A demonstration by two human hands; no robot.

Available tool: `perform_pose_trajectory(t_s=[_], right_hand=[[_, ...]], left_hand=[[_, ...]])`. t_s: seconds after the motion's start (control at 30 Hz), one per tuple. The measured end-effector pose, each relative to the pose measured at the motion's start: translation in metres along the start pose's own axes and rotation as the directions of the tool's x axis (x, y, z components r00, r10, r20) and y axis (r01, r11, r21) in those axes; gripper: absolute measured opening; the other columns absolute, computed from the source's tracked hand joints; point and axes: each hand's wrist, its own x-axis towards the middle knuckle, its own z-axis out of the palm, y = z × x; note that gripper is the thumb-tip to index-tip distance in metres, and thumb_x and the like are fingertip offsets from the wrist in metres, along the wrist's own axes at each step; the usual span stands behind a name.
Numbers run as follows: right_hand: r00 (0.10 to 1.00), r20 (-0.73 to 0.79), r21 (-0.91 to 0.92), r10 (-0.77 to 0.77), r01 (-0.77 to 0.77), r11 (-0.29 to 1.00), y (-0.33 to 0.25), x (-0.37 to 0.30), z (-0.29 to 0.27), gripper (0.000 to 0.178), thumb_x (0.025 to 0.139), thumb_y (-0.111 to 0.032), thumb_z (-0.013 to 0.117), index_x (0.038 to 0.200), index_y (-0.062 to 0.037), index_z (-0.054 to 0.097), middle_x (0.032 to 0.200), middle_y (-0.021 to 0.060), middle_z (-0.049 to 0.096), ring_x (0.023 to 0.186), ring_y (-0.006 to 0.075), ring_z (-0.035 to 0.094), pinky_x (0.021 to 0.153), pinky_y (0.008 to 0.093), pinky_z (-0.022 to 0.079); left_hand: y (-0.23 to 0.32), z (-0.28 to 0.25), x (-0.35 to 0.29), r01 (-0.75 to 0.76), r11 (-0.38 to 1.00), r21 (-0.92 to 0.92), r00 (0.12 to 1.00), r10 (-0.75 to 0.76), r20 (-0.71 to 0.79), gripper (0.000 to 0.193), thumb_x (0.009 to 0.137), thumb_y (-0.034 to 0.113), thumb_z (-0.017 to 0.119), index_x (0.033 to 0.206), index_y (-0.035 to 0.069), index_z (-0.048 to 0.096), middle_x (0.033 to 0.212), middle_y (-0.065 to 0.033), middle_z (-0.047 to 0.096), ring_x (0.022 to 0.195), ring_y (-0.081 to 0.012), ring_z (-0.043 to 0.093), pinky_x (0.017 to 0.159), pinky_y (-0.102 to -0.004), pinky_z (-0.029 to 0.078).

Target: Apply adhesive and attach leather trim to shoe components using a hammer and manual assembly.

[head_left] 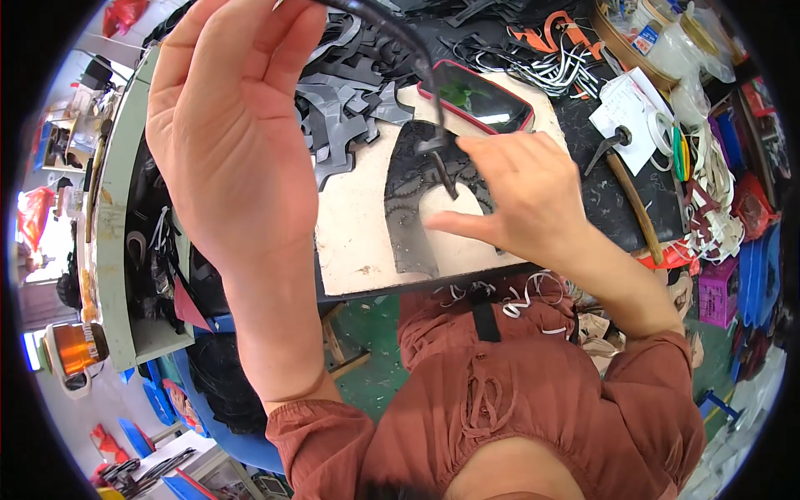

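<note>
My left hand is raised close to the camera, its fingers drawn together at the top edge, where the tips are partly cut off. From them a thin black strip curves down to a dark cut piece with a rounded notch, which looks like a shoe upper. That piece lies flat on a cream board. Over its right side is my right hand, thumb stretched away from the fingers and nothing visible between them. Near the notch, a short dark end lies across the piece.
A red-cased phone lies behind the piece. Grey and black cut pieces are heaped to its left. At the right are a hammer, paper sheets, white cords and a round container.
</note>
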Motion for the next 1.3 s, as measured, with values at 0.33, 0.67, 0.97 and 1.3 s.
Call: perform_pose_trajectory(t_s=[0.33, 0.67, 0.97, 1.3], right_hand=[[1.0, 0.007, 0.399, 0.015, -0.016, 0.917, -0.006, -0.007, 0.037, 0.009, 0.081, -0.013, 0.07, 0.083, -0.0046, 0.071, 0.072, 0.0077, 0.061, 0.062, 0.0255, 0.058, 0.06, 0.0306, 0.044], [0.526, 0.832, 0.544, 0.177, -0.835, -0.076, 0.009, -0.003, 0.039, 0.027, 0.091, -0.014, 0.069, 0.112, 0.0015, 0.065, 0.094, -0.0005, 0.067, 0.083, 0.0031, 0.058, 0.076, 0.0205, 0.048], [0.507, 0.834, 0.513, 0.22, -0.858, 0.031, 0.027, 0.001, 0.057, 0.03, 0.09, -0.017, 0.07, 0.11, 0.0046, 0.066, 0.076, -0.0053, 0.055, 0.07, 0.0015, 0.047, 0.062, 0.0203, 0.041], [0.693, 0.68, 0.569, 0.239, -0.704, 0.424, 0.035, -0.008, 0.045, 0.016, 0.091, -0.006, 0.065, 0.105, 0.0022, 0.064, 0.101, 0.0043, 0.062, 0.096, 0.0123, 0.059, 0.086, 0.0266, 0.048]], left_hand=[[-0.022, 0.03, 0.008, -0.094, 0.983, 0.159, 0.993, 0.105, -0.061, 0.008, 0.092, 0.007, 0.061, 0.098, 0.002, 0.062, 0.09, -0.0055, 0.067, 0.083, -0.0134, 0.065, 0.077, -0.0257, 0.052], [-0.088, -0.075, 0.042, 0.107, 0.312, 0.944, 0.987, -0.147, -0.064, 0.025, 0.097, 0.021, 0.059, 0.114, 0.004, 0.063, 0.102, -0.0102, 0.067, 0.082, -0.017, 0.065, 0.076, -0.0286, 0.051], [-0.082, -0.072, -0.099, 0.848, 0.441, 0.293, 0.427, -0.897, 0.115, 0.028, 0.095, 0.02, 0.064, 0.108, -0.004, 0.065, 0.089, -0.009, 0.07, 0.075, -0.0137, 0.066, 0.07, -0.0256, 0.052], [-0.078, -0.094, -0.133, -0.231, 0.482, 0.845, 0.798, -0.403, 0.448, 0.037, 0.071, -0.002, 0.078, 0.106, 0.004, 0.069, 0.104, -0.0096, 0.07, 0.091, -0.0271, 0.067, 0.078, -0.0342, 0.053]])
